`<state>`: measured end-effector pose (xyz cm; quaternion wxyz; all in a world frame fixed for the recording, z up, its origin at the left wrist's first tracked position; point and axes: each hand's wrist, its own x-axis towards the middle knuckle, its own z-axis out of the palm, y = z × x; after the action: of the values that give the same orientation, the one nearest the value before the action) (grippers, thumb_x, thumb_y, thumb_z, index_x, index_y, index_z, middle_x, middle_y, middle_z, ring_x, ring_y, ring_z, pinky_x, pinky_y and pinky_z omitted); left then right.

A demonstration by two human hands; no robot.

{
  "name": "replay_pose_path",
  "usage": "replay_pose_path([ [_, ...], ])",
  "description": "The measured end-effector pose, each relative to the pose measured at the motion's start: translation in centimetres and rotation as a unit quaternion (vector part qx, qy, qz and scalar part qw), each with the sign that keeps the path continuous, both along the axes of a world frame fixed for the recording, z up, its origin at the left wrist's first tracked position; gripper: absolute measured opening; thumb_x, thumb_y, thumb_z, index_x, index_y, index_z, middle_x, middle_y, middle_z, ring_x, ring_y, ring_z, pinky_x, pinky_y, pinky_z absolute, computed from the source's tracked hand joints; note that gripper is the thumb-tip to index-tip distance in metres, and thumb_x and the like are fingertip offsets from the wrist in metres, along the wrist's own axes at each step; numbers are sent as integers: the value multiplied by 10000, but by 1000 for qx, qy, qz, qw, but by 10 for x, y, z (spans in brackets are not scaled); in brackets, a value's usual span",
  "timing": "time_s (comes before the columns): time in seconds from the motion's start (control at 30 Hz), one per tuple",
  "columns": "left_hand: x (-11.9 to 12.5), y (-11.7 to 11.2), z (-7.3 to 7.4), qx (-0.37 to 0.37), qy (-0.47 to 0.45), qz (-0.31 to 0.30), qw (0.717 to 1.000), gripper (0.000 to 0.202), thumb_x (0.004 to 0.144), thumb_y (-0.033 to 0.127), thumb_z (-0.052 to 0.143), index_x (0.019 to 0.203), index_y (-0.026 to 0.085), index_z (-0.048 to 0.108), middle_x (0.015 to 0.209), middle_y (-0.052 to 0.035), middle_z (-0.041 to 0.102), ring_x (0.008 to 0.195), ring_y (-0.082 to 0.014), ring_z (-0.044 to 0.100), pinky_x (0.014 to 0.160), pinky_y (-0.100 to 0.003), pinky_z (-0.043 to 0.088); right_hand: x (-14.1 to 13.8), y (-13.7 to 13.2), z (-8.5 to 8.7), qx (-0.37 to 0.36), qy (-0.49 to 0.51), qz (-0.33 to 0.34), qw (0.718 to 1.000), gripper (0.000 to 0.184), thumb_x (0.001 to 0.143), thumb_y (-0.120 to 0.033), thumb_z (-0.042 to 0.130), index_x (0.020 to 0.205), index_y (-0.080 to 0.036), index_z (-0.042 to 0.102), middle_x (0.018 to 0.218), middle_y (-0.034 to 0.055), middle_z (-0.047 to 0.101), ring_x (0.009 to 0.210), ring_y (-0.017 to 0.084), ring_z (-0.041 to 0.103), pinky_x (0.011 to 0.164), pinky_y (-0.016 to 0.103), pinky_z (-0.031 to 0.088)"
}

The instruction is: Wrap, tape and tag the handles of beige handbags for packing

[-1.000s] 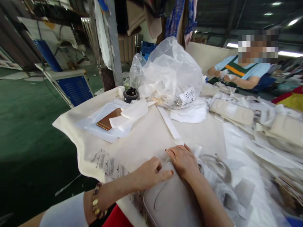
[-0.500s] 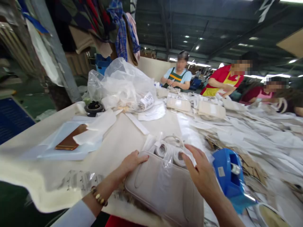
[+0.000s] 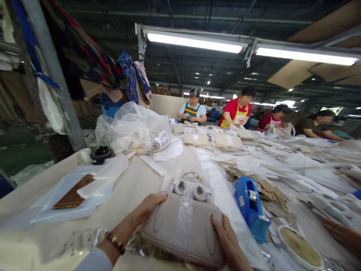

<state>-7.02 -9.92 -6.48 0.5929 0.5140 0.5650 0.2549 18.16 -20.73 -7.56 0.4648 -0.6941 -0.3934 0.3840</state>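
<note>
A beige handbag [image 3: 166, 222] is tilted toward me at the near side of the table, a clear plastic band [image 3: 184, 222] around its middle. Two white-wrapped rolls [image 3: 199, 192], which look like a coiled strap, sit along its top. My left hand [image 3: 150, 207] grips the bag's upper left corner, thumb on the front and the other fingers mostly hidden behind. On the opposite end, my right hand [image 3: 228, 235] clasps the bag's right side, thumb lying on its front. Both hands are closed on the bag.
Right of the bag stands a blue tape dispenser [image 3: 249, 207], with a round tub [image 3: 300, 246] nearer me. A phone [image 3: 75, 192] lies on pale sheets at left. Clear plastic bags [image 3: 132, 126] are heaped behind. Another person's hand [image 3: 341, 231] shows at right; several co-workers are across the table.
My right hand has moved down from the rolls on top to the bag's right side. The bag sits more level and farther left in view. My head view has tilted up and turned right.
</note>
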Motion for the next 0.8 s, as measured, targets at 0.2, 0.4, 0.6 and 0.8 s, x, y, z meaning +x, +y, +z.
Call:
replay_pose_path([
  [0.2, 4, 3, 8, -96, -96, 8, 991, 536, 490, 585, 702, 759, 132, 606, 668, -88, 671, 650, -238, 629, 588, -310, 503, 9, 10, 2, -32, 159, 40, 986, 662, 733, -574, 599, 1227, -153, 465, 1152, 105, 631, 1075, 249, 591, 853, 318, 488],
  [0.4, 1, 15, 2, -176, -146, -1, 974, 481, 476, 520, 733, 747, 135, 637, 676, -95, 692, 651, -249, 652, 623, -312, 536, 15, 20, 13, -97, 299, 72, 947, 547, 722, -544, 627, 1030, -91, 616, 815, 116, 714, 806, 269, 677, 701, 335, 518],
  [0.6, -3, 30, -8, -274, -194, 5, 942, 499, 406, 476, 776, 732, 113, 670, 736, -137, 718, 660, -242, 663, 655, -301, 554, 19, 30, 21, -171, 442, 141, 869, 461, 714, -534, 593, 854, -106, 695, 758, 134, 714, 775, 276, 681, 758, 360, 519],
  [0.8, -9, 40, -18, -146, -83, -20, 986, 443, 469, 566, 749, 662, 178, 661, 651, -88, 711, 735, -323, 674, 681, -371, 543, 23, 41, -11, -98, 315, 78, 941, 442, 607, -452, 713, 840, -76, 711, 702, 117, 703, 715, 270, 670, 688, 336, 505],
])
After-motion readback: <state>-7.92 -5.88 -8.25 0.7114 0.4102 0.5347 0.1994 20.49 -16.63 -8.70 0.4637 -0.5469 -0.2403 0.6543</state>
